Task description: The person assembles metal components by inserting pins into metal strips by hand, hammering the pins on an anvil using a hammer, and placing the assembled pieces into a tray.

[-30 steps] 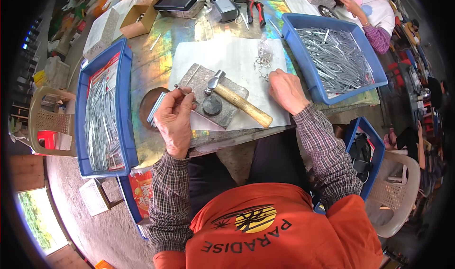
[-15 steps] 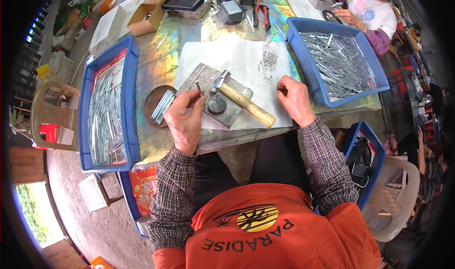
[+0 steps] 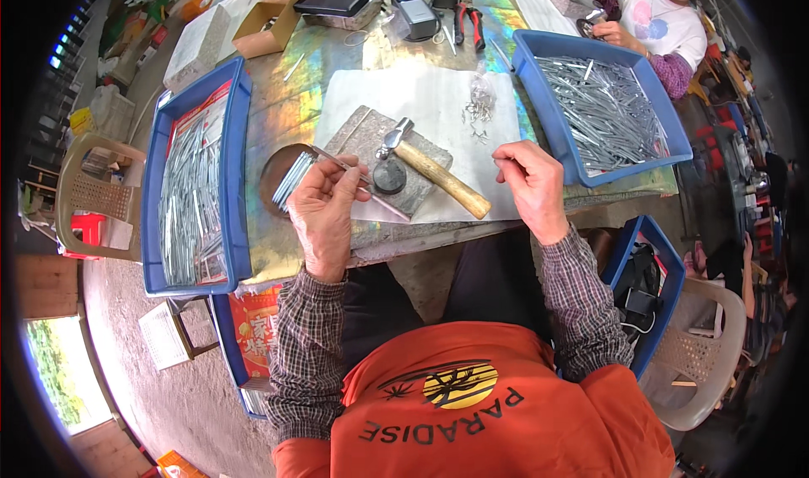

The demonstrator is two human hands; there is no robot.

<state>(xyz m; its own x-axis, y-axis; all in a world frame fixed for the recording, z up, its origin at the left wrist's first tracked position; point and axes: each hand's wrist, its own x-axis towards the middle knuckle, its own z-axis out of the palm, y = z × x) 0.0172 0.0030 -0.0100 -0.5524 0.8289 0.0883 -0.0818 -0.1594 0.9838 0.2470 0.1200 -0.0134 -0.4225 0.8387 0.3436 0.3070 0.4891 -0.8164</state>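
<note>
- The left hand (image 3: 322, 225) pinches a slender metal rod (image 3: 391, 208) between thumb and fingers; the rod slants over the near left part of the stone block (image 3: 351, 132).
- The right hand (image 3: 539, 193) is half curled, fingertips close to the thumb, above the right side of the white paper sheet (image 3: 366, 90); whether it holds a tiny piece, I cannot tell.
- The rod could swivel or slip, since only a fingertip pinch steadies its length; its free end might then knock the black disc (image 3: 388, 177) on the block.
- The hammer (image 3: 445, 180) lies across the block, handle reaching toward the table's near edge; a passing cuff could nudge it off.
- The small metal bits (image 3: 478, 111) lie loose on the sheet, so a dragged sleeve or tugged paper could scatter them.
- Compared with half a second ago, the rod has swung from nearly upright to slanting, showing far more length; the right hand's fingertips now point more leftward. The hammer and disc keep their places on the block.
</note>
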